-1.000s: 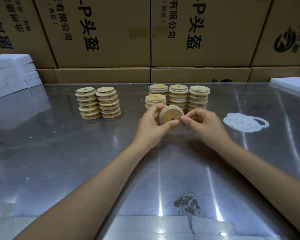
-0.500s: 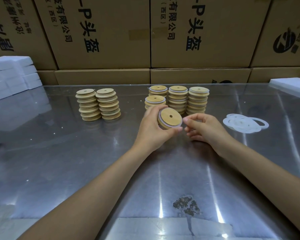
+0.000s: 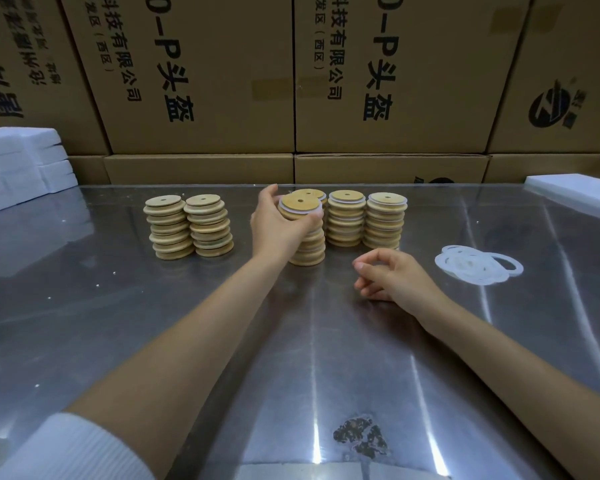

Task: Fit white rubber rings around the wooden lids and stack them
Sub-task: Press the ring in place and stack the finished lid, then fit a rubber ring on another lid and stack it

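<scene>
Left hand (image 3: 274, 226) grasps a ringed wooden lid (image 3: 300, 206) on top of the front finished stack (image 3: 307, 244), right hand (image 3: 392, 278) rests loosely curled and empty on the bench (image 3: 153, 323), while two plain stacks (image 3: 187, 225) and loose white rings (image 3: 477, 265) seem left to do

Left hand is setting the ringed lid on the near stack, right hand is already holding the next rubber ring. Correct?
Not quite. The head view shows the right hand holding nothing, its fingers loosely curled above the table; the loose rubber rings lie untouched to its right. The rest holds: the left hand is setting the ringed lid on the near stack.
</scene>
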`<action>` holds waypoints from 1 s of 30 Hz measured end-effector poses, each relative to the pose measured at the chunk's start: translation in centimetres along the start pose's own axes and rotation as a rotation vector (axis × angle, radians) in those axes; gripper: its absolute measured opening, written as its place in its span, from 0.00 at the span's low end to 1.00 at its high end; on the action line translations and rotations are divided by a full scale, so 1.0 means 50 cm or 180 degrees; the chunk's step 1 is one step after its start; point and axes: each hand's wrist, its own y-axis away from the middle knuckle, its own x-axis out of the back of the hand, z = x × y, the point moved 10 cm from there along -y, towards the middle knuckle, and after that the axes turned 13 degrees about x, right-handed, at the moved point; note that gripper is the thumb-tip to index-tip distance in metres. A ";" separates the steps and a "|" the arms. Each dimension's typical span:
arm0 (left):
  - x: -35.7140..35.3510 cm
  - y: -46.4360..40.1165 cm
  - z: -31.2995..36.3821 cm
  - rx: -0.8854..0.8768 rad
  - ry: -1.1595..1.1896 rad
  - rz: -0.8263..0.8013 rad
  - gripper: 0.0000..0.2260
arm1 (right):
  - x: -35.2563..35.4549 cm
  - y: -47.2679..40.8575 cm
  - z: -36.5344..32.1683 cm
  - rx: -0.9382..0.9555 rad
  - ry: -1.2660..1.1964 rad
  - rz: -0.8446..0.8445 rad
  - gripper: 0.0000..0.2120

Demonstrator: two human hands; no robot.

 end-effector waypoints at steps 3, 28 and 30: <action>-0.011 -0.013 -0.010 0.0119 -0.0102 -0.0017 0.40 | -0.001 -0.001 -0.001 0.0027 -0.0035 -0.0004 0.05; 0.185 -0.108 -0.060 -0.0610 -0.3156 0.0761 0.31 | 0.003 -0.013 0.005 0.0206 0.0137 -0.0015 0.06; 0.186 -0.108 -0.056 -0.0775 -0.3311 0.0758 0.26 | 0.006 -0.016 0.009 0.0231 0.0181 0.0017 0.06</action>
